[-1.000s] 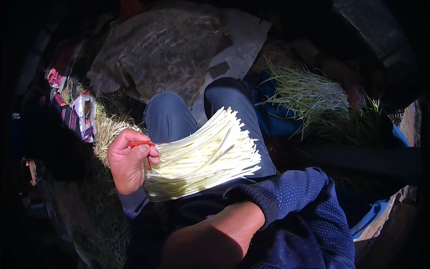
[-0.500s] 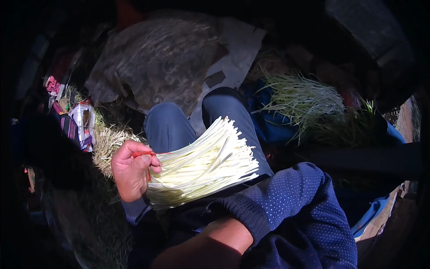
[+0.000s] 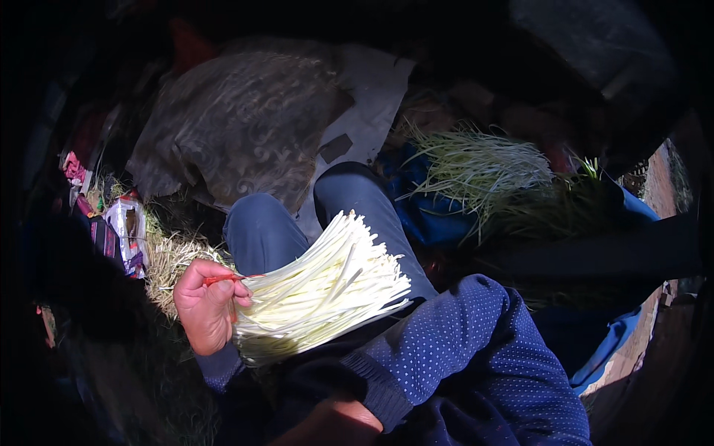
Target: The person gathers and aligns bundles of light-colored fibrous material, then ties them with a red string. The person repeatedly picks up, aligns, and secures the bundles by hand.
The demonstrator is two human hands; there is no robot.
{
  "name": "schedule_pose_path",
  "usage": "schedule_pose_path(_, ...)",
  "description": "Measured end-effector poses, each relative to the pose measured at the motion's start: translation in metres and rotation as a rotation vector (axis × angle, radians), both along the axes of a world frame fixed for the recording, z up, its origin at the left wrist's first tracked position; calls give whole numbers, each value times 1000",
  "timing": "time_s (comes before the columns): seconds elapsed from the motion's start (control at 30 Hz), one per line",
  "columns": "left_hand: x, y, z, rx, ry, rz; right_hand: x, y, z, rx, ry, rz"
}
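A thick bundle of pale yellow-white plant stalks [image 3: 327,290] lies across my lap, its cut ends fanned out to the right. At its left end my left hand [image 3: 207,305] is closed, with thumb and fingers pinching a thin red tie [image 3: 227,279]. The tie stretches from the fingers to the upper edge of the bundle. My right forearm [image 3: 335,420], in a dotted blue sleeve, bends down and left below the bundle. The right hand itself lies beyond the lower edge of the picture.
Loose green stalks [image 3: 483,167] are heaped on blue sheeting [image 3: 435,223] at the right. A patterned grey sheet [image 3: 245,123] spreads beyond my knees. Dry straw-like trimmings [image 3: 175,267] lie at the left, beside a white-and-purple package [image 3: 128,230].
The whole view has shifted, so the scene sits further left and lower. My right forearm has drawn down toward the lower edge. My left hand keeps its pinch on the red tie.
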State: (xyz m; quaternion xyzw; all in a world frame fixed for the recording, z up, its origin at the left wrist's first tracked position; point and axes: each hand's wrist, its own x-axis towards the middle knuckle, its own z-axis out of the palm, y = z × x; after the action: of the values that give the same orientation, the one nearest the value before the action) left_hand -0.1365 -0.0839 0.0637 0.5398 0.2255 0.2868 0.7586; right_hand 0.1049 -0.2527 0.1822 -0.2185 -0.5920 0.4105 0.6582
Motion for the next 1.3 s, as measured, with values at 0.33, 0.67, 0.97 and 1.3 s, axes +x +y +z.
schedule_pose_path(0.33,-1,2,-8,-4,-5,13,110,3,28,21,28,-324)
schedule_pose_path(0.67,2,2,-8,-7,-14,-3,81,-4,26,5,29,-277)
schedule_pose_path(0.97,1,5,-8,36,-14,20,-49,-8,-14,-13,24,165)
schedule_pose_path(1.3,1,8,-12,26,-23,34,-120,-4,-41,56,26,400)
